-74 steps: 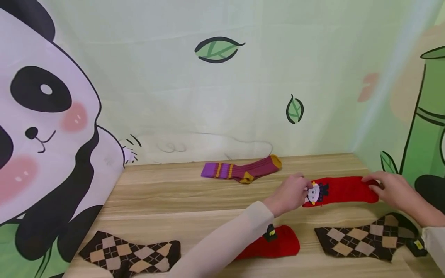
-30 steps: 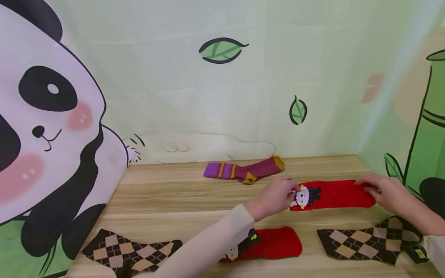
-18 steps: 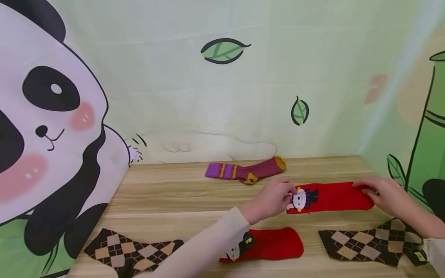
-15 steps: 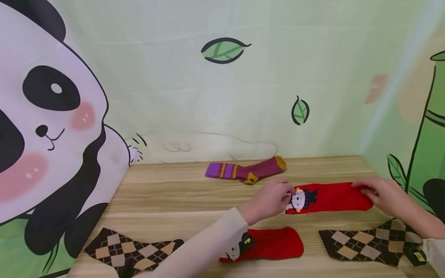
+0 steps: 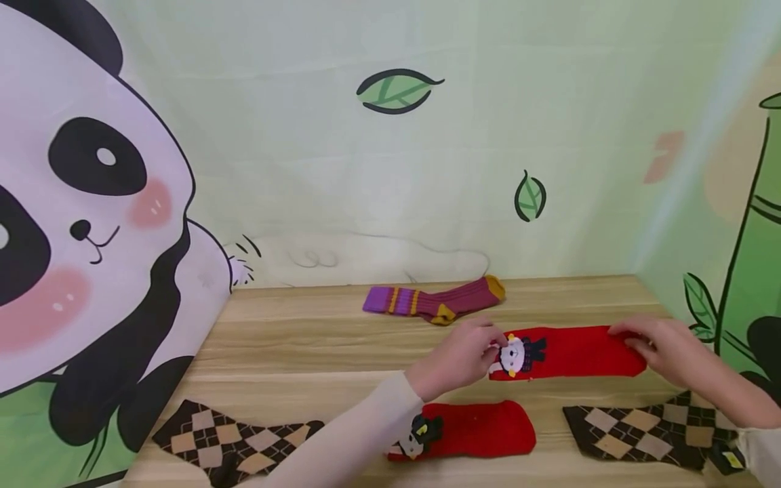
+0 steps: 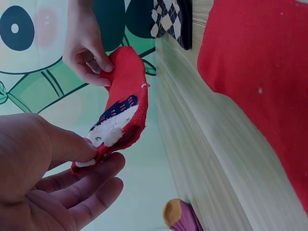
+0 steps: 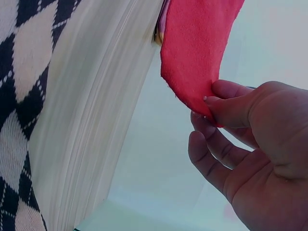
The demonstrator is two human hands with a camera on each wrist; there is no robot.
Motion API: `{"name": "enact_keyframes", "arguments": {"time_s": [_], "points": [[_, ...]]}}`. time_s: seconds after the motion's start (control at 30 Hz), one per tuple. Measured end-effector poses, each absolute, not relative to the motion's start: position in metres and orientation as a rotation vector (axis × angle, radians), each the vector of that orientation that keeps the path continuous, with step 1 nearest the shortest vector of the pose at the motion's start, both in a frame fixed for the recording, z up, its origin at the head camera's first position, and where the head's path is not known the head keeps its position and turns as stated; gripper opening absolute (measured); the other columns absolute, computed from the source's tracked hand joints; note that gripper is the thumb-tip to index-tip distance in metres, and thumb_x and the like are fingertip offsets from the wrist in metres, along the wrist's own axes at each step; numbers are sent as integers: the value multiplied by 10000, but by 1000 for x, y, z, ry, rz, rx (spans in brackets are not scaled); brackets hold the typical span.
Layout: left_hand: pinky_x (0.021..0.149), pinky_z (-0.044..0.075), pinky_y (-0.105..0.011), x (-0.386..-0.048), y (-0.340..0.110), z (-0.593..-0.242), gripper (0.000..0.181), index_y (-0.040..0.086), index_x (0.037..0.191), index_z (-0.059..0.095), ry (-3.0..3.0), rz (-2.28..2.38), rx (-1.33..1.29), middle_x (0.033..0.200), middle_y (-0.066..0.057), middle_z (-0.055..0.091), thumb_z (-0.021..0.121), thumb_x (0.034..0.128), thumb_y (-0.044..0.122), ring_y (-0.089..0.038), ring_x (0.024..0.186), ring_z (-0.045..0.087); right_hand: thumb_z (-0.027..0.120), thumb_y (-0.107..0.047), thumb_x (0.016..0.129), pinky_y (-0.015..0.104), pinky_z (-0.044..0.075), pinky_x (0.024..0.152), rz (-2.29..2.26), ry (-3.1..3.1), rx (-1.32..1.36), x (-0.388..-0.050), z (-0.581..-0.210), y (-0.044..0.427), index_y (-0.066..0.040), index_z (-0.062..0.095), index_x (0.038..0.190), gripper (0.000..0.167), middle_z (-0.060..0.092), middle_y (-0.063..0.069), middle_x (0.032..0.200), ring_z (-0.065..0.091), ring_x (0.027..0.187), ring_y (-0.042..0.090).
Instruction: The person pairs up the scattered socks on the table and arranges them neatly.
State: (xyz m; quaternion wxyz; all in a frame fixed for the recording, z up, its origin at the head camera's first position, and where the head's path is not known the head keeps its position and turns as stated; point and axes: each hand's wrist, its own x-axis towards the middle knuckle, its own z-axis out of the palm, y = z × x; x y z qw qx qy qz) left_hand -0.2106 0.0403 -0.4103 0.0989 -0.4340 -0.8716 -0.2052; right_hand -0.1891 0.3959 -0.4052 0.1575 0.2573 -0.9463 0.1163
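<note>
A red sock point(image 5: 579, 352) with a white animal figure near its cuff is stretched lengthwise between my two hands, raised above the table in the wrist views. My left hand point(image 5: 456, 359) pinches the cuff end; in the left wrist view the thumb presses on it from one side and the fingers support the other. At the toe end, my right hand point(image 7: 260, 130) pinches the red fabric between thumb and fingers. A second red sock point(image 5: 482, 430) with a similar figure lies flat on the table below, partly hidden by my left sleeve.
Two brown argyle socks lie near the front: one point(image 5: 226, 440) at the left, another point(image 5: 641, 434) at the right under my right forearm. A purple and maroon sock point(image 5: 439, 303) lies at the back of the wooden table point(image 5: 293, 339). A printed panda backdrop point(image 5: 293, 169) stands behind.
Both hands have shifted left and slightly nearer with the red sock held between them, bringing it closer to above the other red sock. The view has turned slightly; the lying socks stay put.
</note>
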Motion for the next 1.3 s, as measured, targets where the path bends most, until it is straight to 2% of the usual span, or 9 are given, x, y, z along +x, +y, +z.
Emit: {"name": "enact_keyframes", "arguments": {"time_s": [0.23,0.5,0.8,1.03,1.3], "points": [[840,489,-127,-207,28,-412,140,64,1068,776,-2563,-606,-1268,1001,-13,686,691,959,45,-99,928,615,817,112,748,345,565,615,297,-2604,778,-185,-409,388,-108,770,1033,363,763,63,965,728,827,281],[800,491,-89,-202,13,-415,155,39,1076,770,-2562,-680,-1256,1024,-44,683,676,958,5,-102,939,645,813,105,746,402,587,650,289,-2567,841,-182,-410,376,-107,770,1034,360,762,63,973,726,851,297],[785,493,-87,-196,-4,-417,156,44,1070,773,-2588,-740,-1227,1024,-52,690,675,958,-3,-103,900,636,834,129,720,392,593,670,331,-2546,901,-180,-410,362,-94,770,1025,383,759,48,973,724,847,285],[813,507,-111,-188,-18,-416,163,68,1094,774,-2651,-789,-1167,1055,-30,678,704,954,24,-97,929,611,834,116,729,420,601,701,342,-2545,932,-178,-408,351,-95,768,1039,381,759,46,990,727,868,284],[779,508,-118,-183,-33,-417,171,76,1091,772,-2682,-821,-1106,1042,-13,666,679,963,10,-81,896,600,838,87,747,407,602,712,342,-2519,993,-176,-406,339,-110,766,1053,371,757,23,1003,727,876,251]]}}
